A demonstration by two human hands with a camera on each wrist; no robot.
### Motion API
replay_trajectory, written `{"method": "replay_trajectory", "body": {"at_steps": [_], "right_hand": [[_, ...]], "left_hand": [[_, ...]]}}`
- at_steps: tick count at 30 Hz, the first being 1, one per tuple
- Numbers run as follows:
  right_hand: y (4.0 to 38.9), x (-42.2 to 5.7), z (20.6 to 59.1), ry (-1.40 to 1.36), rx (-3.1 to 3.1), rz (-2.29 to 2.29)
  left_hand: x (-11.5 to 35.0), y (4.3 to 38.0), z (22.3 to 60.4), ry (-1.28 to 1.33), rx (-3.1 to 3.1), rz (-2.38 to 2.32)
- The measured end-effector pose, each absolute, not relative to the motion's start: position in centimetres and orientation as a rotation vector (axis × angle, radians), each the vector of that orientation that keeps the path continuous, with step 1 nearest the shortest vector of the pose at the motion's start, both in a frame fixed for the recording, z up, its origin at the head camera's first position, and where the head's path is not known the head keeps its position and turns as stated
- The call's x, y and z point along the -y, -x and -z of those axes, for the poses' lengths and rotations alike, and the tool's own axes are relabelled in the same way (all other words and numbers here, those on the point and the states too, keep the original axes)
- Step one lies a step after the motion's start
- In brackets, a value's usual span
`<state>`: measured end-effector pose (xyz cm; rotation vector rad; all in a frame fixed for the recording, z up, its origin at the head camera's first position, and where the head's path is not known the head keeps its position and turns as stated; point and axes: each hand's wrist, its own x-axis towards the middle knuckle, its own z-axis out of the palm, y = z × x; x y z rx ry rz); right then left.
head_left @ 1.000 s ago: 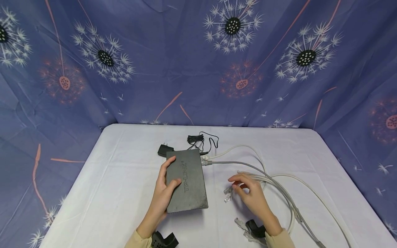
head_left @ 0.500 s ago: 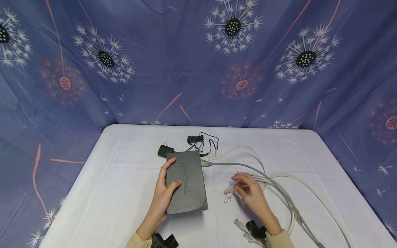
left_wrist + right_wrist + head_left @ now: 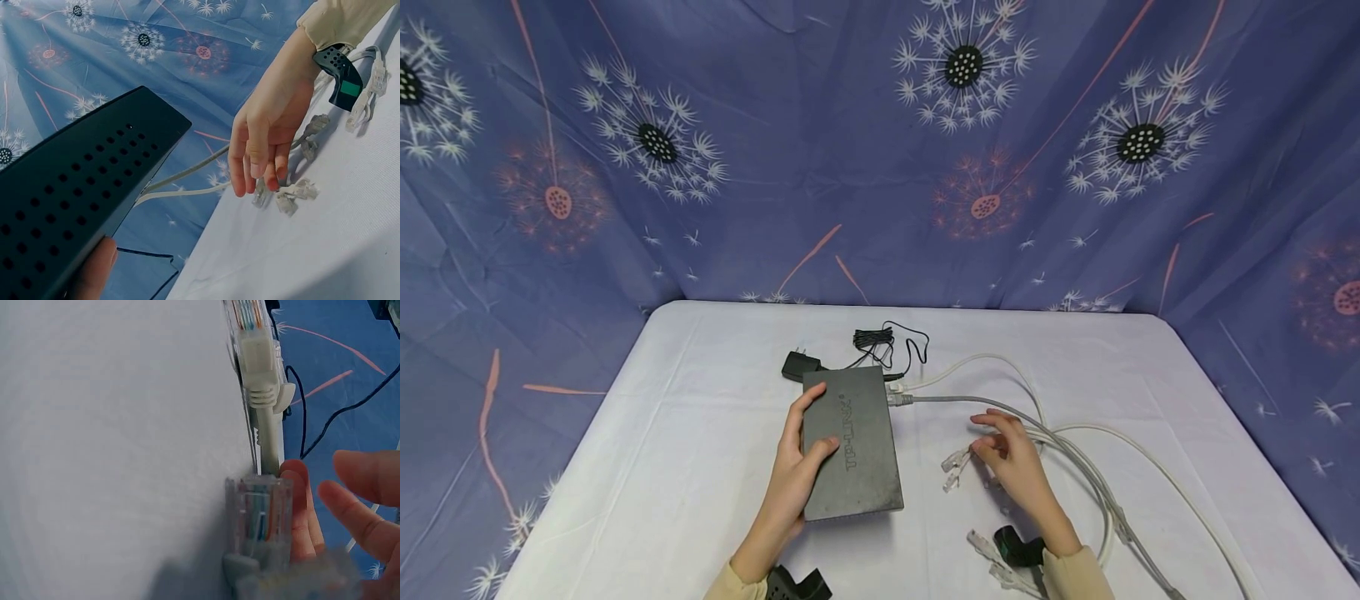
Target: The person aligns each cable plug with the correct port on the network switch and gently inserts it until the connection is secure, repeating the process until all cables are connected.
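Observation:
My left hand (image 3: 793,467) grips a black TP-LINK network switch (image 3: 865,475) by its left side, thumb on top, with the other fingers partly hidden. The left wrist view shows rows of round vent holes on the switch (image 3: 87,181). Two Ethernet cables, one grey (image 3: 955,398) and one white (image 3: 958,365), run from its right side. My right hand (image 3: 1011,462) is over the loose Ethernet plugs (image 3: 953,467), its fingers loosely bent. In the right wrist view, its fingertips lie right beside a clear plug (image 3: 262,509) and a cream cable plug (image 3: 257,359), with thumb and forefinger apart.
Behind the switch lie a black power adapter (image 3: 800,365) and its bundled cord (image 3: 872,337). More Ethernet plugs (image 3: 981,543) lie by the right wrist. Cable loops (image 3: 1097,483) spread over the right of the white table (image 3: 700,417). A blue patterned cloth (image 3: 820,167) hangs behind.
My right hand has drawn slightly right, away from the plug ends, and its fingers have spread a little. The switch has tilted and shifted very slightly in the left hand.

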<state>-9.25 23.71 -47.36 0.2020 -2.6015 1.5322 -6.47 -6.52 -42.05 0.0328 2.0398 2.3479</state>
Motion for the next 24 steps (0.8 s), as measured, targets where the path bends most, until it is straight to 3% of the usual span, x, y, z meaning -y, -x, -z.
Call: {"method": "replay_trajectory", "body": {"at_steps": [24], "right_hand": [[10.07, -23.73, 46.91, 0.007, 2.643, -1.467]], "left_hand": [[6.52, 6.44, 42.26, -0.056, -2.051, -2.353]]}}
